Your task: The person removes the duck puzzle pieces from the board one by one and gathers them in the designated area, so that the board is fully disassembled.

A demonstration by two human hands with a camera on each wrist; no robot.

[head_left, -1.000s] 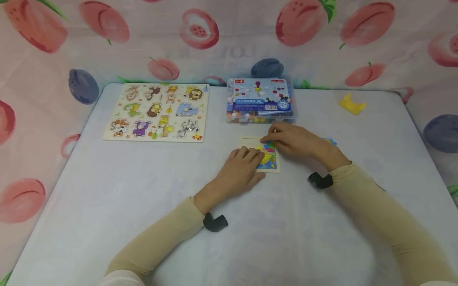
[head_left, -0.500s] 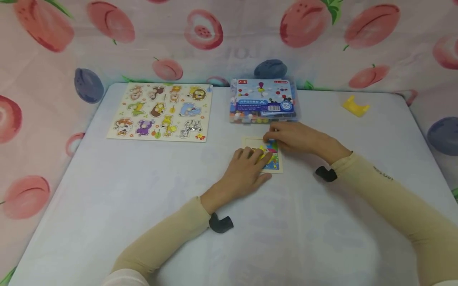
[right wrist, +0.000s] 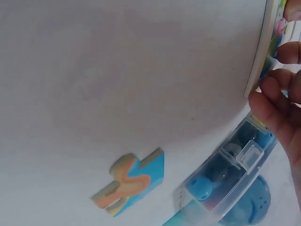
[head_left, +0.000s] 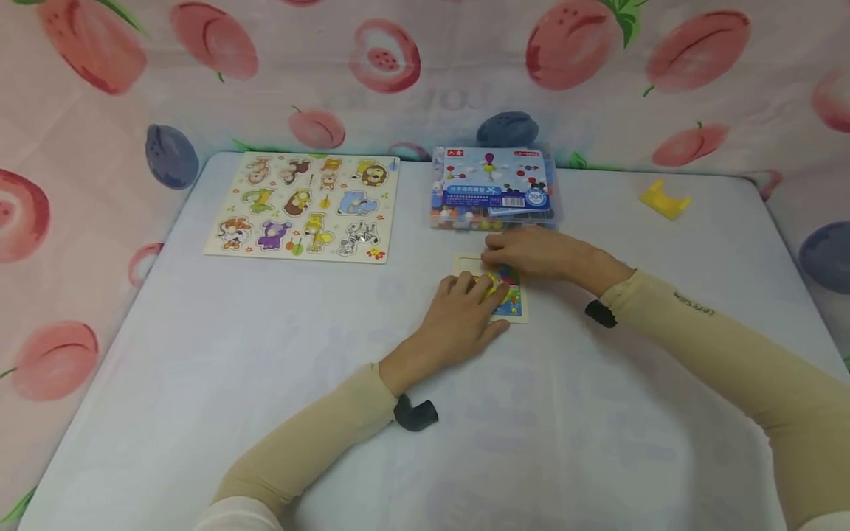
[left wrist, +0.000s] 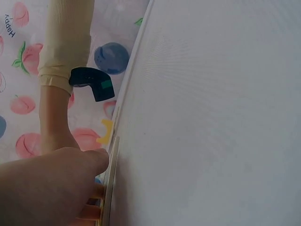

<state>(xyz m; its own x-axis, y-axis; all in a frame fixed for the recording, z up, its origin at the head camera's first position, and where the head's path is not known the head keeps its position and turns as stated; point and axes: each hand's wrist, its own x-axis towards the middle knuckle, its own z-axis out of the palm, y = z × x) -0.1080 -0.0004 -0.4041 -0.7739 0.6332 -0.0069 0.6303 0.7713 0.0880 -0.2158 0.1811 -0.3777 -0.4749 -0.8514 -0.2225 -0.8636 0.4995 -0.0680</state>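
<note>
A small jigsaw puzzle in a pale wooden frame (head_left: 515, 302) lies mid-table, its upper left part showing bare wood. My left hand (head_left: 454, 324) rests across its left side with fingers spread over the colourful pieces; in the left wrist view the left thumb (left wrist: 96, 161) lies along the frame's near edge. At the puzzle's top edge is my right hand (head_left: 531, 252), fingers bent down. In the right wrist view its thumb and fingertips (right wrist: 263, 106) come together at the frame's corner, seemingly on a puzzle piece that they mostly hide.
A loose puzzle piece (right wrist: 136, 181), blue and orange, lies beneath the right forearm. Behind the hands stands a clear plastic box (head_left: 494, 188) of coloured balls. An animal peg puzzle board (head_left: 302, 209) lies at the back left, a yellow plastic piece (head_left: 664, 200) at the back right.
My right hand has shifted slightly left along the puzzle's top edge, and its fingers now cover more of that edge. My left hand stays on the puzzle. The whole view has drifted slightly.
</note>
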